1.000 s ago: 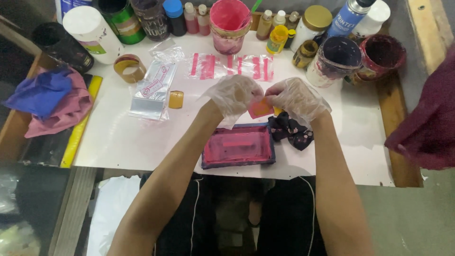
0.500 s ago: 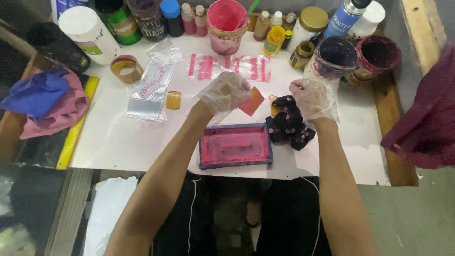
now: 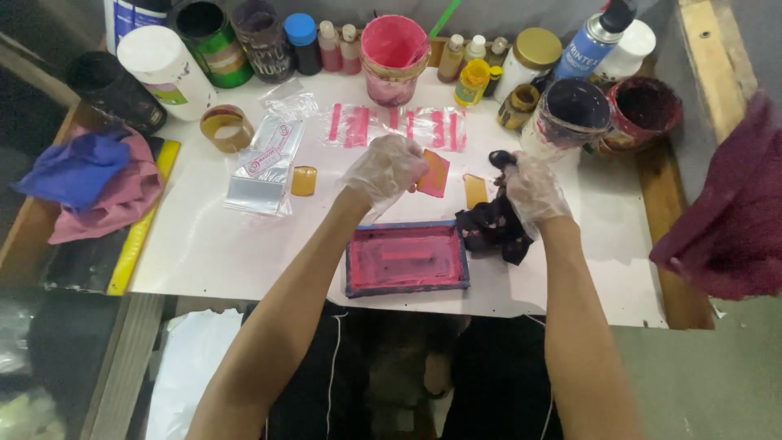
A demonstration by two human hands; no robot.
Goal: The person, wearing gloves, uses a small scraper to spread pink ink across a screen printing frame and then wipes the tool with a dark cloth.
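Note:
My left hand [image 3: 384, 169], in a thin clear glove, holds a small orange scraper card [image 3: 433, 173] above the table. My right hand [image 3: 531, 190], also gloved, grips a dark stained rag [image 3: 493, 228] that hangs down to the table. Just below both hands lies a small blue-framed printing screen [image 3: 406, 258] covered in pink ink. A second orange card [image 3: 475, 191] lies flat between my hands.
Printed clear bags [image 3: 394, 127] and a stack of bags [image 3: 262, 163] lie on the white table [image 3: 204, 244]. A pink ink tub [image 3: 394, 57], jars, bottles and a spray can line the back. Tape roll [image 3: 226, 128], cloths [image 3: 90, 179] and a yellow ruler [image 3: 140, 228] sit left.
My hands have parted: the left keeps the orange card, the right has drawn away to the right with the dark rag, lifting it off the table beside the screen.

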